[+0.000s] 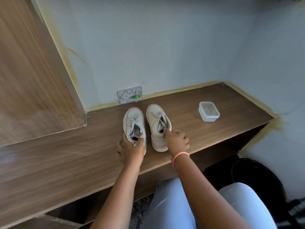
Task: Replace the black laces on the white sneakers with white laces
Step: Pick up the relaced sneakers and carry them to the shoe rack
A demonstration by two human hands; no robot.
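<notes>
Soft, even daylight; faint shadows beside the shoes (146, 126). Motion blur smears the wood panel (33, 80) at left. Wide-angle distortion bends the edges; dark lower right.

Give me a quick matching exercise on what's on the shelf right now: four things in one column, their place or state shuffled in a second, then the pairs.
Things:
1. left sneaker
2. right sneaker
3. plastic container
4. wall plate

Places or states:
A. alone toward the right end of the wooden shelf
B. heel gripped by the left hand
C. fixed to the wall behind the shoes
D. collar touched by the right hand

Pairs: 1-B, 2-D, 3-A, 4-C
</notes>
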